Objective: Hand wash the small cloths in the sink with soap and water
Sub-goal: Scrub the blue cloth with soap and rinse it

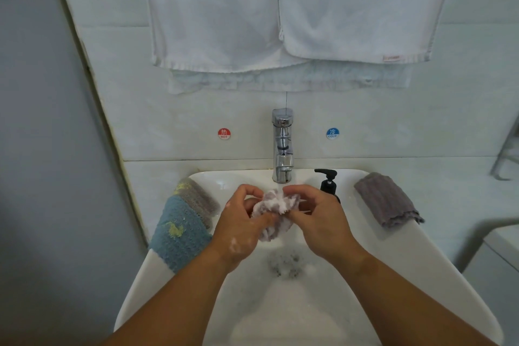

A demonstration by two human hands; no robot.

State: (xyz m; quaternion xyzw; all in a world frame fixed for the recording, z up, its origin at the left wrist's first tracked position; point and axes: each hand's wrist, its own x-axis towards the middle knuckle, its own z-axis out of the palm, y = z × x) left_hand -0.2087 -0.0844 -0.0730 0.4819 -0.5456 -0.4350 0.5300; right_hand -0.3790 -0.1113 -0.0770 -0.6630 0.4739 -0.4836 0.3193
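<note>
the white sink [407,247] has a blue cloth [179,233] and a pale grey cloth [196,196] touching on its left rim, a dark grey cloth [387,199] on its right rim, a black soap bottle [328,184] just beside the tap [283,146], and suds [286,264] in the basin.

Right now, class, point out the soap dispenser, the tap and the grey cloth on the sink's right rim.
soap dispenser [328,187]: head view, black pump neck.
tap [283,146]: head view, chrome body.
grey cloth [386,199]: head view, ribbed middle.

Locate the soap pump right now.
Head view, right of centre: the soap pump stands at the back edge of the sink, just right of the faucet, behind the right hand and left of the grey cloth.
</note>
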